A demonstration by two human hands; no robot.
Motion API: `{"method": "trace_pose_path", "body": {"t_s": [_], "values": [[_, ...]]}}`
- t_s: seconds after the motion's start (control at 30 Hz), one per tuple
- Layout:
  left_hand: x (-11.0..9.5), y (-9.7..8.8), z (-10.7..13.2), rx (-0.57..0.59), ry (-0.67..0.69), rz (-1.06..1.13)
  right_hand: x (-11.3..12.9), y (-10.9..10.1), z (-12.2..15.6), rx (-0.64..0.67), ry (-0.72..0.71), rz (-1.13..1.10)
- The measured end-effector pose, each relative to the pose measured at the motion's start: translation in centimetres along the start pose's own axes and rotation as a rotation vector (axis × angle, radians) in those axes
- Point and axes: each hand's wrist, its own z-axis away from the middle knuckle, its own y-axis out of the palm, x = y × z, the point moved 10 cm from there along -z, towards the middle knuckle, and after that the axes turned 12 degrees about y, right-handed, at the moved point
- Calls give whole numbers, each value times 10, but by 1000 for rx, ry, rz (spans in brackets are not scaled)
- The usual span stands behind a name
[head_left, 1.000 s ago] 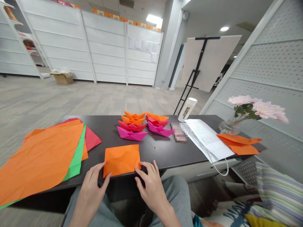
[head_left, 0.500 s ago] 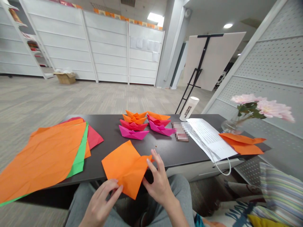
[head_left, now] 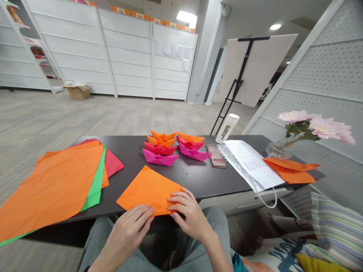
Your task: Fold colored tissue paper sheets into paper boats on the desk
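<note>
A square orange sheet of paper [head_left: 149,189] lies turned cornerwise at the front edge of the black table. My left hand [head_left: 133,224] grips its near edge, with fingers together on top and the thumb tucked low. On the near right part of the paper, my right hand [head_left: 188,211] lays its fingers across the surface, its thumb at the near edge. Just beyond the sheet stand several folded paper boats in two rows: a magenta boat [head_left: 160,157] and a red boat [head_left: 160,148] on the left, another magenta boat [head_left: 194,153] on the right, and orange boats [head_left: 161,141] behind.
Large orange paper [head_left: 59,181] overlaps green paper [head_left: 95,189] and red paper [head_left: 113,164] on the left. To the right are a white cylinder [head_left: 227,128], printed sheets [head_left: 252,164] with a white cord, a flower vase [head_left: 276,150] and folded orange paper [head_left: 295,172]. A striped cushion [head_left: 337,226] is lower right.
The orange sheet, earlier raised and creased at its right corner, now lies flatter and turned. My right hand has moved from that corner onto the sheet; my left hand has shifted slightly right and up.
</note>
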Motion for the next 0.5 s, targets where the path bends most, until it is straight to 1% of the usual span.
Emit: {"method": "trace_pose_path", "body": {"t_s": [0.17,0.3,0.4,0.5], "values": [[13,-2,-4,-31,-111,45,-11,-2,-18,-102,113,-58],[22,-1,0,-66,-202,36,-19,1,-29,-161,183,-50],[23,6,5,-56,-204,18,-17,5,-36,-157,177,-22],[21,11,9,-57,-170,18,-15,11,-44,-156,181,36]]}}
